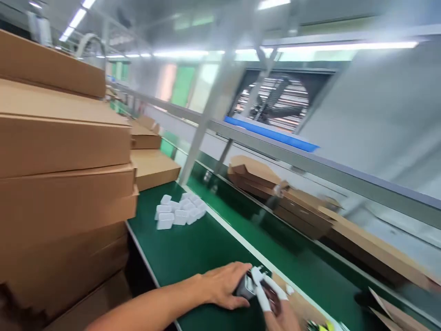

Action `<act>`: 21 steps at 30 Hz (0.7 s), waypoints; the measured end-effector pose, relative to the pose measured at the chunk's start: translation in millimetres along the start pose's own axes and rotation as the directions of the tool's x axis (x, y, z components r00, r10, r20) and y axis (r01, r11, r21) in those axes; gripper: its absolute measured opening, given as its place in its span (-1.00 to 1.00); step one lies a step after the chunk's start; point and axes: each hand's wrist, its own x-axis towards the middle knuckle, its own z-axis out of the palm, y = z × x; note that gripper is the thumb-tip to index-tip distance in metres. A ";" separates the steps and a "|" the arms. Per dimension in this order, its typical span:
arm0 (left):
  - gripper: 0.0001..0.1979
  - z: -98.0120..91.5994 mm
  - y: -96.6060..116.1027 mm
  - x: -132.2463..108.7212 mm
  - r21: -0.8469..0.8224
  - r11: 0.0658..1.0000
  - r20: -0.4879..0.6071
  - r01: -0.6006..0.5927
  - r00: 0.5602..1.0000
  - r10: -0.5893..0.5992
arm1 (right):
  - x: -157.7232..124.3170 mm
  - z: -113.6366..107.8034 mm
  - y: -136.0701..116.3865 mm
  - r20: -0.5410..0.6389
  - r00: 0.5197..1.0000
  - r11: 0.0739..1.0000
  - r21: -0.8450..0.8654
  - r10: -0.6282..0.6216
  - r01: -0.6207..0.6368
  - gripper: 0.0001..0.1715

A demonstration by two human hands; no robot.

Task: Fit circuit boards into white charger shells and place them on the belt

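Note:
My left hand (225,285) reaches in over the green work surface, its thumb and fingers closed around a small dark grey block (245,288). Thin metal prongs seem to stick up at the block's far end, though motion blurs them. From the right, my right hand (280,312) meets the same block, with white coverings on its fingers. Those fingers pinch at the block's right side; a dark reddish-brown patch beneath them cannot be made out. Farther up the green surface (206,250) lies a cluster of small white block-shaped pieces (181,210).
Large cardboard boxes (65,142) are stacked high at left. A green conveyor belt (275,239) runs beside the surface behind a white strip. Open cardboard boxes (299,207) line its far side, below a metal rail (310,161). Brown board (303,305) lies near my right hand.

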 end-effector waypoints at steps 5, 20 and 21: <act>-0.11 12.8 -2.2 -11.8 -0.082 0.995 -0.025 0.052 0.998 -0.054 | -12.5 10.6 8.8 0.010 0.978 0.976 -0.057 -0.209 0.209 -0.43; -0.08 25.3 -40.6 60.1 -0.319 0.906 0.091 0.278 0.961 -0.263 | -55.9 23.5 48.3 0.066 0.928 0.849 -0.384 -0.367 0.363 -0.48; -0.08 28.6 -43.3 68.8 -0.321 0.904 0.110 0.283 0.959 -0.261 | -55.8 30.5 58.1 0.068 0.937 0.856 -0.387 -0.343 0.342 -0.51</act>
